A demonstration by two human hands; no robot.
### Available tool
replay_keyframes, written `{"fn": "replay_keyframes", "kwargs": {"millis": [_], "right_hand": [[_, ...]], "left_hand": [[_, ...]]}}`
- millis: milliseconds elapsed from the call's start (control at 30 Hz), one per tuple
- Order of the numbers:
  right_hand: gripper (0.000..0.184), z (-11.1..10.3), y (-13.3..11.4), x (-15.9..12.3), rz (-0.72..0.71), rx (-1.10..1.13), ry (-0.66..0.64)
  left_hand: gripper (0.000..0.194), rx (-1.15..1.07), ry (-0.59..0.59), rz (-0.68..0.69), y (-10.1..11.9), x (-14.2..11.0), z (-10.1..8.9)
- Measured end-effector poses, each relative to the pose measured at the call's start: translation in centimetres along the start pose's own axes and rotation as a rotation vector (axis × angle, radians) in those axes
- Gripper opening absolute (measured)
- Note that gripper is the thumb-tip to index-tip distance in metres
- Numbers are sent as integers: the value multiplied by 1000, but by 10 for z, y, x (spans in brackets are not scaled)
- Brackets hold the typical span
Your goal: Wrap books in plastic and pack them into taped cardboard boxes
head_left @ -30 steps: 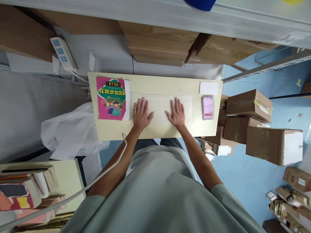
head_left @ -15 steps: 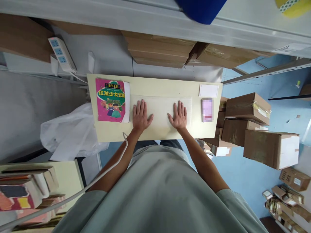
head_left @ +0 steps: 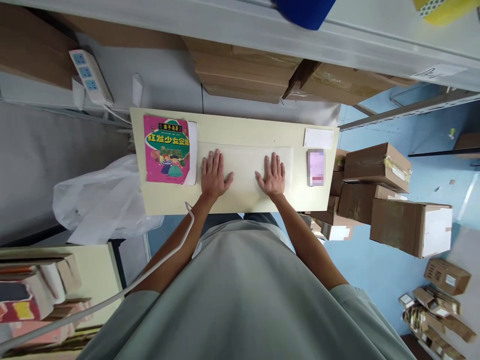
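Observation:
Both hands rest palm down on a thin translucent sheet [head_left: 243, 165] spread across the middle of a pale yellow tabletop [head_left: 240, 204]. My left hand [head_left: 213, 176] lies flat near the sheet's left end, fingers stretched forward and thumb out to the right. Toward the sheet's right end, my right hand [head_left: 273, 176] is flat too, its thumb pointing left. Left of my left hand lies a pink and green children's book [head_left: 168, 150], with white pages showing along its right side. A small pink-purple item [head_left: 315, 168], its face pixelated, lies right of my right hand, below a white card [head_left: 318, 138].
A white cable [head_left: 161, 262] passes over my left forearm. A power strip [head_left: 91, 77] sits beyond the table's back left. White plastic bags [head_left: 105, 200] and stacked books [head_left: 37, 285] are at left. Cardboard boxes [head_left: 408, 227] stand at right, beneath a grey shelf edge [head_left: 225, 25] further back.
The whole view has shifted slightly, with the table a little further left and up. My hands keep the same flat pose on the sheet.

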State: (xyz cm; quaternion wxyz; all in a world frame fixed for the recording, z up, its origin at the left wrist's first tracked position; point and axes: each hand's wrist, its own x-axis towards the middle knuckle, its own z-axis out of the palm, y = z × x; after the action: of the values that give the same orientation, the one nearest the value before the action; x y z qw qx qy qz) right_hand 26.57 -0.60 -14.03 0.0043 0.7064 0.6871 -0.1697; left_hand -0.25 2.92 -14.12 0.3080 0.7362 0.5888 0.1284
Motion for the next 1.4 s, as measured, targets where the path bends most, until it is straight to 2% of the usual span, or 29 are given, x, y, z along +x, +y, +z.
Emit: {"fn": "replay_keyframes", "kwargs": {"millis": [133,200,267,333,400,433,533,600,667,800,933,1033,1133,1200,1267,1400], "right_hand": [[84,2,1,-1,-3,55,28],[84,4,2,-2,-6,86,43],[84,6,3,-2,-12,108,66],[84,8,4,-2,-22,118,95],[84,8,4,-3,-30,123,113],[84,7,4,-3,-32,125,114],[84,6,4,-3,-31,132,102],[83,5,3,-3,-31,133,95],[83,5,3,-3,-32,136,99],[82,7,4,-3,-35,152,116],[82,7,4,-3,-42,142,127],[82,8,4,-5,-47,147,138],[82,7,3,-4,-41,158,132],[82,2,1,-1,-25,193,124],[80,-8,0,2,15,302,124],[91,-36,4,-9,129,755,113]], "left_hand": [[90,-29,28,-1,8,2,0],[80,-84,59,-29,8,5,-7],[68,-158,156,-102,0,11,-25],[63,-187,342,-237,-18,17,-51],[64,-108,513,-406,-41,21,-80],[73,-57,529,-501,-53,22,-93],[105,16,403,-776,-80,21,-120],[107,17,337,-898,-90,18,-128],[92,14,327,-961,-94,16,-134],[40,81,304,-946,-86,17,-155],[29,200,429,-756,-50,15,-187],[29,157,483,-579,-12,11,-201],[34,-94,449,-496,26,9,-197],[39,-390,373,-457,47,10,-183],[42,-654,277,-440,67,11,-160],[50,-1023,109,-451,99,8,-97]]}}
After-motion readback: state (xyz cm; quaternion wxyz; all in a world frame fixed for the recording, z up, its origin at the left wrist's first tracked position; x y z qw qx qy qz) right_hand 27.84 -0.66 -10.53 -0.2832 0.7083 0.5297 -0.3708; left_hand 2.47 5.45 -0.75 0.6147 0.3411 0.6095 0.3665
